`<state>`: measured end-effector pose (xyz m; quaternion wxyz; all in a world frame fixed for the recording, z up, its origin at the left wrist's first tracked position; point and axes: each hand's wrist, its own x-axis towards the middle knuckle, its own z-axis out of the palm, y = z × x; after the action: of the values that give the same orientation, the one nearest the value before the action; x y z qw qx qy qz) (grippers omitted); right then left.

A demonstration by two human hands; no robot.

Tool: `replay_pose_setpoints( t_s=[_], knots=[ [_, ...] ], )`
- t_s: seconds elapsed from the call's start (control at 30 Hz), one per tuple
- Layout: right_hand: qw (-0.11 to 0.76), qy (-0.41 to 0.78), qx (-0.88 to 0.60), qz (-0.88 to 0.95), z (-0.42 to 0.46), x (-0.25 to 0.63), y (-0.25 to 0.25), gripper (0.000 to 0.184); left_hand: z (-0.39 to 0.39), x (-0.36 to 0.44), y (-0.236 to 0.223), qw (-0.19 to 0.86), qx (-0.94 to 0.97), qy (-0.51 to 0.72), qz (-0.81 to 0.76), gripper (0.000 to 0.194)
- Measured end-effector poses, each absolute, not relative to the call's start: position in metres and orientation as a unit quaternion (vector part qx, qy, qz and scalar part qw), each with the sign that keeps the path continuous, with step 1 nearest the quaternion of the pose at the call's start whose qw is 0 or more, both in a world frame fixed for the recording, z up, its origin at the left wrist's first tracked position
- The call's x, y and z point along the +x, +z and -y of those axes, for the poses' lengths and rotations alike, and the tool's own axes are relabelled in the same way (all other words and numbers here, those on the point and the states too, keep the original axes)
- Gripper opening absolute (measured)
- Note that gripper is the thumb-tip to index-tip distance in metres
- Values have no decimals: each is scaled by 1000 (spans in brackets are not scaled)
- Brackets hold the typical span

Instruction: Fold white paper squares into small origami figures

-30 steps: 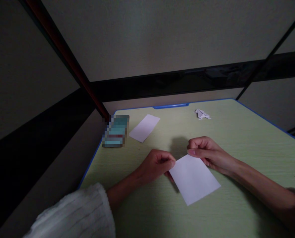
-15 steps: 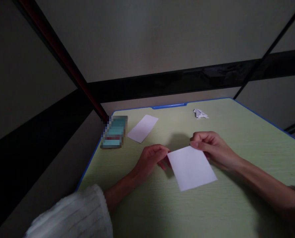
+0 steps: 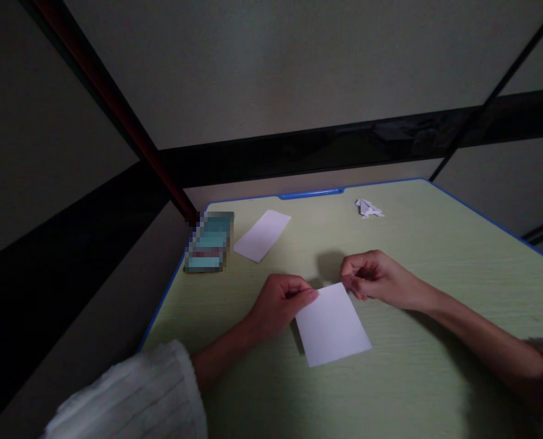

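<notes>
A small, nearly square white sheet of paper (image 3: 333, 326) slopes over the table in front of me. My left hand (image 3: 283, 308) pinches its upper left edge, thumb on top and fingers behind. At the upper right corner is my right hand (image 3: 374, 277), with its fingers curled and the fingertips closed against that corner. How much paper lies between those fingertips is hard to see. The sheet's near edge is free, and its face looks flat.
The pale green table (image 3: 431, 244) has a blue rim. A second white paper (image 3: 262, 236) lies at the far left beside a pixelated phone-like object (image 3: 210, 241). A folded paper figure (image 3: 369, 208) sits at the far right. A blue handle strip (image 3: 311, 194) marks the back edge.
The sheet has moved left and slightly nearer to me. My left thumb now lies over its edge. My right hand has shifted slightly left and down, its thumb no longer on the sheet's top face.
</notes>
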<state>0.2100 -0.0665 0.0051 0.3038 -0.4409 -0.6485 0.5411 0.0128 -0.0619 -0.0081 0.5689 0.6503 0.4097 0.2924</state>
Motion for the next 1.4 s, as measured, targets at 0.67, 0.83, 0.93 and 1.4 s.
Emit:
replay_pose_setpoints(
  t_s=[0.67, 0.83, 0.93, 1.4],
  knots=[
    [346, 594, -258, 679, 65, 206, 1, 22, 56, 14, -8, 549, 561, 410, -464, 25],
    [366, 565, -286, 682, 65, 205, 1, 13, 61, 16, -7, 519, 590, 411, -462, 21],
    [397, 559, -318, 655, 67, 201, 2, 8, 63, 16, -8, 512, 609, 401, -454, 20],
    [469, 514, -462, 550, 76, 182, 3, 18, 65, 15, -10, 540, 610, 410, -410, 27]
  ],
)
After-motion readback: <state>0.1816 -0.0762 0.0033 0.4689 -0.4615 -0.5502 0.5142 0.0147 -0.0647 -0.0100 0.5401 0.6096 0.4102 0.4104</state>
